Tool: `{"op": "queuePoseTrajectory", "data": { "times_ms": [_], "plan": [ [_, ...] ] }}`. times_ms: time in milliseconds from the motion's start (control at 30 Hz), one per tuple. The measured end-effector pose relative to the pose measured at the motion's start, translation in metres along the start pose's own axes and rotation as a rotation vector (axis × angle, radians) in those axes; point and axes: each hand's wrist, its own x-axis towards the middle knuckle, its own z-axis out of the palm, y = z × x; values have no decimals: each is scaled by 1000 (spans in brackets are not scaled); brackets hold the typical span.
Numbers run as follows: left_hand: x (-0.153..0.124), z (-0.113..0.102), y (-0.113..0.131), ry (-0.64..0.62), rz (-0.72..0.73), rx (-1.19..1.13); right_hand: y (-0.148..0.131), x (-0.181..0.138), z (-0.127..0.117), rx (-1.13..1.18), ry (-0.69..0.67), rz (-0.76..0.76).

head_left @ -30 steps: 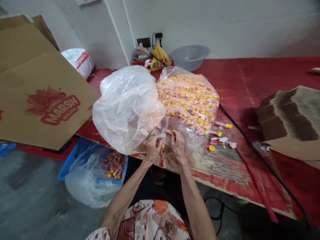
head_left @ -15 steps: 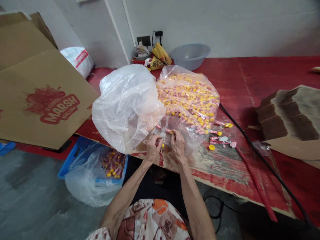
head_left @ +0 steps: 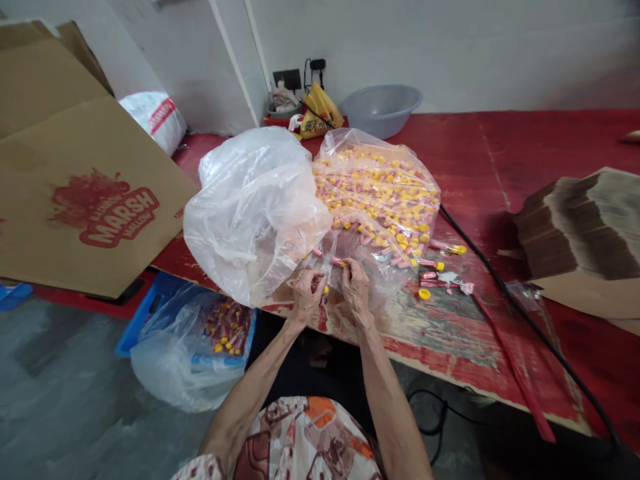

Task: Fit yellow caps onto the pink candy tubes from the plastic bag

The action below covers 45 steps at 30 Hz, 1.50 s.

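My left hand (head_left: 306,291) and my right hand (head_left: 356,285) are close together at the near edge of the red table (head_left: 500,167). Both have their fingers curled in a pinch on a small pink tube with a yellow cap (head_left: 340,263). Just beyond them lies a clear plastic bag (head_left: 380,200) full of several such pink tubes with yellow caps. A puffed-up clear bag (head_left: 250,213) sits to its left. A few loose tubes and a loose yellow cap (head_left: 424,294) lie on the table to the right of my hands.
A flat cardboard box printed "MARSH" (head_left: 100,200) leans at the left. A blue crate lined with a plastic bag (head_left: 200,333) holding more tubes stands on the floor. A grey basin (head_left: 381,107) sits at the wall. A black cable (head_left: 500,287) crosses the table; stacked cardboard (head_left: 580,227) lies right.
Both hands stay in the same spot with only slight finger movement; the view has shifted a little.
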Motion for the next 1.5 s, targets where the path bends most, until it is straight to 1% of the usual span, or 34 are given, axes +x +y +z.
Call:
{"op": "queuePoseTrajectory", "data": {
  "times_ms": [167, 567, 800, 1000, 1033, 1100, 1167, 1233, 1267, 1367, 1433, 1500],
  "plan": [
    [-1, 1, 0, 23, 24, 16, -1, 0, 0, -3, -5, 1],
    [0, -2, 1, -18, -11, 2, 0, -1, 0, -13, 4, -2],
    [1, -2, -1, -32, 6, 1, -3, 0, -2, 5, -15, -2],
    [10, -6, -3, -125, -65, -96, -7, -3, -7, -47, 90, 60],
    [12, -7, -3, -140, -46, -81, -6, -3, -7, -72, 79, 69],
    [15, -11, -1, -208, 56, 4, -4, -4, -7, -121, 34, 79],
    [19, -15, 2, -329, 182, 98, -1, -4, -6, -145, 12, 80],
    [24, -19, 6, -424, 240, 136, 2, -3, -7, -139, 15, 76],
    [26, -20, 7, -439, 235, 141, 2, -2, -7, -132, 14, 74],
    [29, -20, 11, -426, 172, 176, 2, -2, -10, -122, -2, 74],
    [30, -18, 14, -461, 158, 185, 2, -2, -11, -123, -3, 77],
    [32, -18, 17, -511, 115, 104, 1, -2, -11, -124, 4, 77]
  ]
}}
